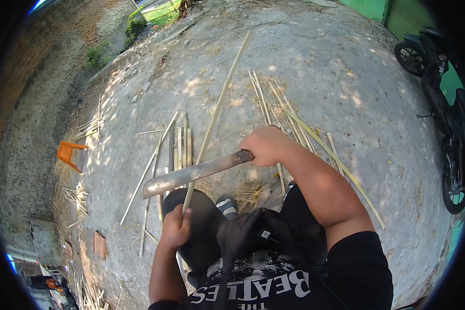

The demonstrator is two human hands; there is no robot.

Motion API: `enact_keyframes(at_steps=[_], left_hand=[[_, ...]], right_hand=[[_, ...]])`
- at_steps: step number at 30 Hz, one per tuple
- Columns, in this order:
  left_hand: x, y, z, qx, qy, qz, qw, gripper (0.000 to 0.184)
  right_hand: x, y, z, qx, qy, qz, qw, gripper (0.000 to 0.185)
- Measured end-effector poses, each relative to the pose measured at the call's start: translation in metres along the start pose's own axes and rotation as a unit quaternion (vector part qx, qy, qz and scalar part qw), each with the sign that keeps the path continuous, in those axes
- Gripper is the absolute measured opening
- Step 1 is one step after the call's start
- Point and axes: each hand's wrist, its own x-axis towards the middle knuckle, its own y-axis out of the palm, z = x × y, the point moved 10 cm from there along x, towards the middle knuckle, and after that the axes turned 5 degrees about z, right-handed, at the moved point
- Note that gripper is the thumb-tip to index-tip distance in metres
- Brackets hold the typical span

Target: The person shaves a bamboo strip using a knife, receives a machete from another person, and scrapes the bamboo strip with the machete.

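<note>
Grey ground (336, 57) everywhere, a motorbike (446, 121) standing over on the right, an orange stool (65, 152) away left. And here's the strip (223, 101), slanting forward above the ground, its near end in the left hand (176, 227), those fingers curled snugly round it! Across its lower stretch goes the knife (196, 174); whether edge meets strip, I can't tell. The right hand (267, 146) has its fingers clenched about the handle (246, 155).

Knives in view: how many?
1: the large knife, gripped in the right hand, its blade crossing over the pale strip that the left hand holds. Others could be hidden behind the body.
</note>
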Motion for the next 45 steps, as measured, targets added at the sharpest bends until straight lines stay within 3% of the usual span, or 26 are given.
enact_keyframes(at_steps=[5, 9, 13, 19, 22, 28, 34, 39, 43, 45], left_hand=[[-0.004, -0.002, 0.012, -0.024, 0.009, -0.013, 1.0, 0.032], [0.002, -0.001, 0.009, -0.046, -0.022, -0.013, 0.999, 0.031], [0.003, 0.001, 0.005, -0.043, -0.008, 0.003, 0.999, 0.033], [-0.001, -0.002, 0.009, -0.031, -0.009, 0.007, 0.999, 0.037], [0.004, 0.003, 0.023, -0.04, -0.026, 0.012, 0.999, 0.036], [0.007, 0.003, 0.001, -0.018, -0.003, 0.026, 1.0, 0.037], [0.002, -0.003, 0.007, -0.016, 0.011, -0.001, 1.0, 0.037], [0.005, 0.004, 0.026, -0.088, -0.039, 0.01, 0.995, 0.038], [0.004, 0.002, 0.009, -0.043, 0.0, 0.01, 0.999, 0.036], [-0.002, 0.001, 0.009, -0.011, 0.006, 0.011, 1.0, 0.034]], right_hand=[[0.007, -0.012, -0.079, 0.139, 0.102, -0.071, 0.982, 0.018], [0.003, -0.004, -0.024, 0.109, 0.062, -0.032, 0.992, 0.018], [0.001, 0.003, 0.023, -0.039, -0.025, 0.009, 0.999, 0.016], [0.009, -0.016, -0.074, 0.139, 0.107, -0.071, 0.982, 0.016], [0.007, -0.012, -0.055, 0.088, 0.117, -0.067, 0.987, 0.016], [0.002, 0.008, 0.006, -0.035, -0.019, 0.036, 0.999, 0.016], [0.006, -0.011, -0.078, 0.14, 0.11, -0.04, 0.983, 0.022], [0.005, 0.006, -0.016, 0.068, 0.033, -0.047, 0.996, 0.019], [0.0, 0.003, 0.013, -0.039, -0.044, -0.002, 0.998, 0.015], [0.006, -0.006, -0.03, 0.048, 0.019, -0.042, 0.998, 0.014]])
